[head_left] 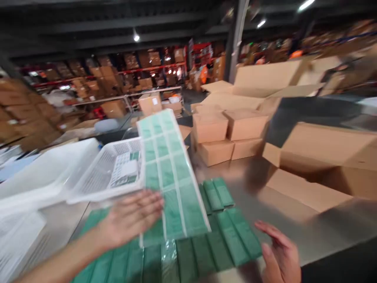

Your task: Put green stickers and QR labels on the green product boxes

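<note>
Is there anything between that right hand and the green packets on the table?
Nothing visible. The right hand hovers open beside the green packets, with only bare table between them. The left hand rests on the lifted sheet of packets.

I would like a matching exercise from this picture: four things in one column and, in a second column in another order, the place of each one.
Things:
1. left hand
2. right hand
3. white basket
4. small boxes

Places:
A. at the back of the table, behind the green packs
B. on the raised strip of green packs
C. at the left, with a few packs inside
D. open, beside the right edge of the flat green packs

Pairs: 1-B, 2-D, 3-C, 4-A
</note>
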